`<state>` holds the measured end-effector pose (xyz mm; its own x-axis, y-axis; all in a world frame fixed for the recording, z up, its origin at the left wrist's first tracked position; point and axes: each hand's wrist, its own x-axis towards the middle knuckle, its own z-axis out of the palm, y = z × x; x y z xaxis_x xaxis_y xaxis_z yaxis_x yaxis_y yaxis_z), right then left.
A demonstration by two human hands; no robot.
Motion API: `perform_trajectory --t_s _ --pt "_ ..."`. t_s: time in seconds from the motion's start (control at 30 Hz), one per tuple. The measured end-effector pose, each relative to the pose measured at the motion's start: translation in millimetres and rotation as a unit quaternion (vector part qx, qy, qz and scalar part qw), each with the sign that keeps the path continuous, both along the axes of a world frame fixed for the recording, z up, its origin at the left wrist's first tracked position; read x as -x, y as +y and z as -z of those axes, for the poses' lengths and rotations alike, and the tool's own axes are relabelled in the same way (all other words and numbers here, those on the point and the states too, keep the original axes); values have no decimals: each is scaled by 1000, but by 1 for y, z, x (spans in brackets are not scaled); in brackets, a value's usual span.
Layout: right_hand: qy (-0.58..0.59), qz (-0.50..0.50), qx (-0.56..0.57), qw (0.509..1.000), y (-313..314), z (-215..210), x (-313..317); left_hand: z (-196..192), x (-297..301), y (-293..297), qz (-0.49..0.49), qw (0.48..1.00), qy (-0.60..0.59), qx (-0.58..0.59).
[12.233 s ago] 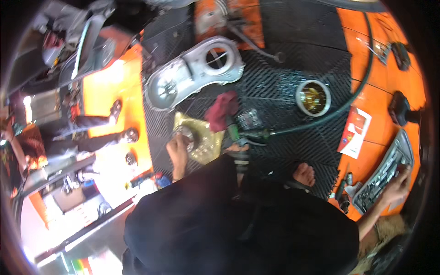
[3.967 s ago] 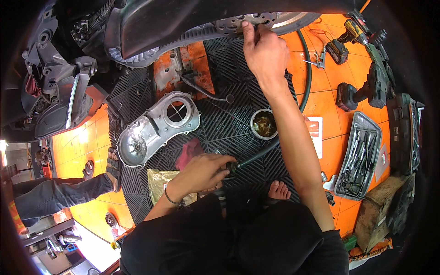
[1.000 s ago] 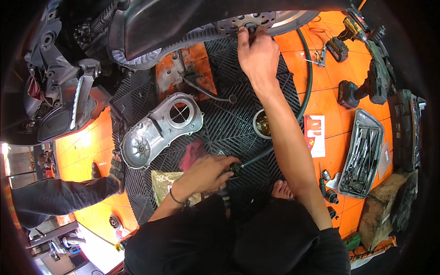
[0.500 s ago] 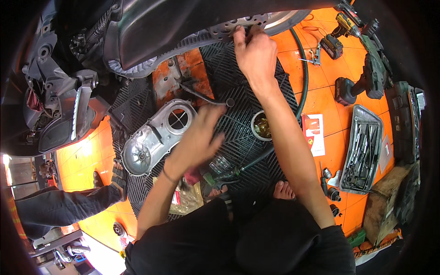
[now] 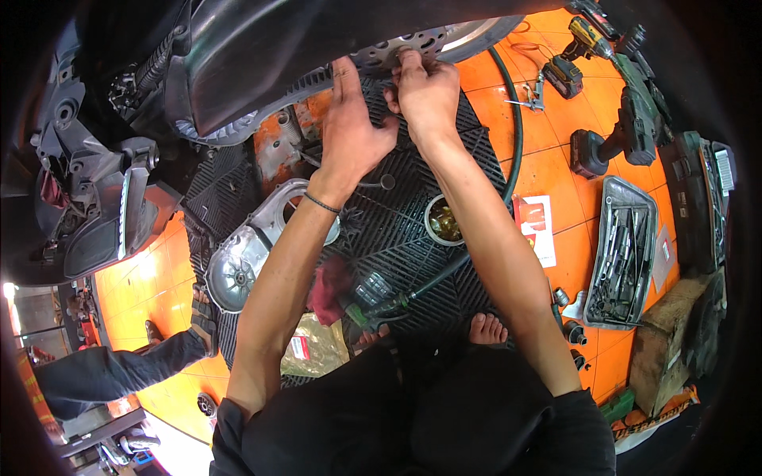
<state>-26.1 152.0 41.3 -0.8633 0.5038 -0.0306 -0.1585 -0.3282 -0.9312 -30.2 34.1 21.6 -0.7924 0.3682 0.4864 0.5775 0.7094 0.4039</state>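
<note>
My right hand [image 5: 429, 95] is raised to the underside of a scooter [image 5: 262, 59], its fingers closed against a perforated metal plate [image 5: 432, 41]. What those fingers hold, if anything, is hidden. Left of it, my left hand [image 5: 353, 135] reaches up with fingers stretched out and thumb apart, the fingertips beside the toothed drive belt [image 5: 316, 82]. A silver crankcase cover [image 5: 238, 266] lies on the black mat [image 5: 397, 262], partly behind my left forearm. Beside my right forearm stands a round tub [image 5: 429, 230] with brownish contents.
A tool tray [image 5: 591, 313], cordless drills [image 5: 635, 135] and a toolbox [image 5: 690, 194] lie on the right. A green hose [image 5: 517, 135] crosses the orange tiles. Near my feet lie a plastic bag [image 5: 317, 357] and a red cloth [image 5: 325, 289]. Another person's leg [image 5: 127, 373] shows at left.
My left hand has moved up from above the mat to the drive belt area. My right hand stays at the perforated plate. The view has shifted slightly.
</note>
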Motion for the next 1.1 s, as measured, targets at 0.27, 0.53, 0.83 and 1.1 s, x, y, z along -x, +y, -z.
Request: perform_trajectory --t_s 0.27,0.53,0.83,1.1 --pt "45 -69 402 912 -5 -7 5 2 -4 7 15 998 1 -67" --pt "-35 -107 161 981 8 -4 -3 -15 -9 -3 -10 998 -57 -35" --pt "-14 131 -431 893 3 -1 -9 -36 -10 1 13 999 26 -30" --pt "28 34 95 994 -6 5 8 -37 -14 7 18 997 61 -53"
